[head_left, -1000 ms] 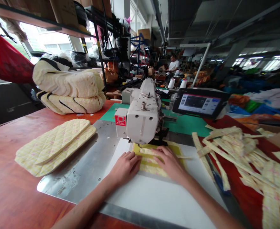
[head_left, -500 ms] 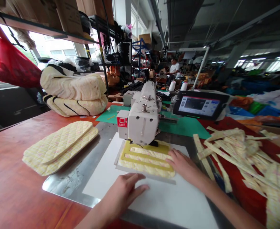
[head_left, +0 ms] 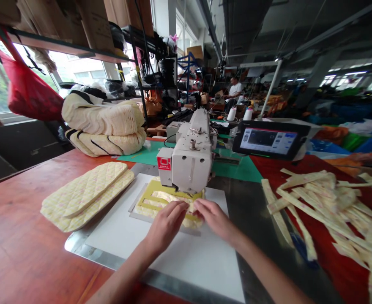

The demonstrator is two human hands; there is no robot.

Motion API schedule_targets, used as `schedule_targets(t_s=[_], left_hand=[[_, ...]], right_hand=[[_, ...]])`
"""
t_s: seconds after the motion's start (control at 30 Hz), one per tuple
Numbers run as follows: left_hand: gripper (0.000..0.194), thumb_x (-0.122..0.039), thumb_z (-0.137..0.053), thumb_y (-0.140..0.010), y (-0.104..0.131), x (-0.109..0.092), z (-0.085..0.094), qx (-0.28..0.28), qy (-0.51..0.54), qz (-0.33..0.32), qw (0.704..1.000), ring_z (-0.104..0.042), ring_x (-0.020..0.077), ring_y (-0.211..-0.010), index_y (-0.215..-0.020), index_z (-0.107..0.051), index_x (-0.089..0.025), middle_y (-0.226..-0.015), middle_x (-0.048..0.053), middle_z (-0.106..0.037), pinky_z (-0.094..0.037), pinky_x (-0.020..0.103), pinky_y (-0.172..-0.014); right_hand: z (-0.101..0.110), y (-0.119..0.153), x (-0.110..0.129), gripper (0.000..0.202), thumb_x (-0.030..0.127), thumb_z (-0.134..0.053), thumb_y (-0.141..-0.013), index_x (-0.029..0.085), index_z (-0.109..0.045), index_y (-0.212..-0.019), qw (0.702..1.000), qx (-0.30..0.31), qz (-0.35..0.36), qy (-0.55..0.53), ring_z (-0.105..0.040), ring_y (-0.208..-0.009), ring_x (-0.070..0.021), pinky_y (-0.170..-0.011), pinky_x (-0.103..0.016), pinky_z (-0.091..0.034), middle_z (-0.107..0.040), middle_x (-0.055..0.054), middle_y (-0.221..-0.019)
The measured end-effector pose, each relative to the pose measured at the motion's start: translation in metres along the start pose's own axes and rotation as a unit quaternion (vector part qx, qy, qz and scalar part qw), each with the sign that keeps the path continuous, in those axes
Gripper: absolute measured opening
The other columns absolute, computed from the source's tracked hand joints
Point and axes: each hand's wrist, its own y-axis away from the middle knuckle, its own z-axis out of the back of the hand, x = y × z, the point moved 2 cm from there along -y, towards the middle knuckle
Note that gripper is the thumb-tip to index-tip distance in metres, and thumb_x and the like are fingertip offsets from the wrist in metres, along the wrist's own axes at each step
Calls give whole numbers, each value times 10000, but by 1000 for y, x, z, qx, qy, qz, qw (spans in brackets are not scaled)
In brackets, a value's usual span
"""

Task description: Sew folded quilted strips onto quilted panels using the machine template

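Note:
A yellow slotted template (head_left: pixel 148 188) lies over pale yellow quilted fabric (head_left: pixel 140 210) on a white board (head_left: pixel 122 236), partly beneath the head of the sewing machine (head_left: pixel 190 164). Strips of the fabric show through the slots. My left hand (head_left: pixel 168 219) is closed, its fingertips pinching at the right part of a fabric strip. Opposite it, close by, my right hand (head_left: pixel 214 217) also has its fingers drawn together at the strip's end. My fingers hide part of the template and the exact grip.
Two quilted pads (head_left: pixel 84 194) lie stacked on the red table (head_left: pixel 17 228) at left, with bundled pads (head_left: pixel 106 122) behind. Loose fabric strips (head_left: pixel 322 202) are heaped at right. A control screen (head_left: pixel 268 140) stands beside the machine. A person (head_left: pixel 234 90) sits far back.
The white board and template have shifted left under the machine head. My left hand has risen from the board to the fabric, and my right hand has moved left beside it.

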Motion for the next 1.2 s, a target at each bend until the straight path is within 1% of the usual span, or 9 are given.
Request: schedule_targets(t_s=[0.1,0.17,0.3,0.47,0.6,0.73,0.97,1.07,1.2], left_hand=[[107,-240,-572,-1023,-1,2,10,-51,55,91,993,-695,168,-846,-1040,-667,-194,-945,56,-722,-553,268,-790],[163,-298,-593,-1013,-2,2,13,-61,99,148,982,-675,162,-785,-940,-678,-180,-869,48,-709,-540,259,-741],[267,-373,-609,-996,-2,6,10,-51,182,187,964,-666,175,-822,-862,-696,-160,-882,69,-703,-545,259,-745],[281,-434,-667,-948,1,12,7,-62,255,242,934,-661,165,-784,-1032,-689,-167,-837,39,-687,-569,275,-764],[308,-470,-680,-931,-3,12,8,-51,275,247,928,-617,143,-731,-947,-674,-162,-824,37,-652,-535,243,-692],[363,-507,-706,-901,-6,14,7,-61,305,247,918,-561,123,-671,-837,-639,-156,-767,22,-603,-487,222,-620],[323,-466,-745,-879,-2,16,6,-52,343,278,896,-612,135,-707,-876,-664,-153,-768,23,-648,-512,235,-669],[318,-462,-762,-863,-1,16,5,-58,326,284,900,-647,152,-723,-865,-681,-154,-793,43,-684,-543,252,-687],[294,-443,-748,-876,0,13,2,-71,291,262,918,-687,170,-762,-864,-692,-155,-833,66,-720,-590,280,-744]], right_hand=[[0,0,4,276,486,-582,-988,229,-672,-1030,999,-13,40,8,-658,-934,-190,-804,-276,-527,-702,-40,-1018],[-5,-1,3,277,447,-654,-952,242,-671,-1138,998,-7,61,-8,-675,-1020,-206,-860,-295,-546,-707,-57,-1138],[-20,-6,-7,254,442,-702,-919,219,-719,-1038,995,-64,71,-25,-717,-916,-207,-840,-307,-569,-753,-57,-1003],[-28,-10,-14,223,419,-747,-877,223,-677,-957,990,-95,67,-81,-702,-805,-184,-766,-291,-569,-730,-22,-865],[-29,-10,-15,208,406,-769,-840,216,-684,-856,987,-105,64,-106,-681,-769,-176,-756,-291,-562,-709,-16,-805],[-31,-10,-15,162,371,-755,-831,214,-722,-852,986,-102,48,-125,-702,-834,-197,-805,-311,-569,-744,-35,-861],[-32,-7,-18,68,277,-707,-880,234,-744,-843,983,-142,104,-50,-692,-832,-195,-784,-299,-554,-736,-31,-849],[-32,-5,-18,90,291,-689,-902,238,-741,-849,982,-151,113,-30,-693,-873,-207,-820,-315,-556,-736,-40,-872],[-29,-3,-20,192,400,-660,-930,223,-726,-893,986,-139,71,-66,-707,-882,-217,-824,-325,-577,-749,-59,-914]])
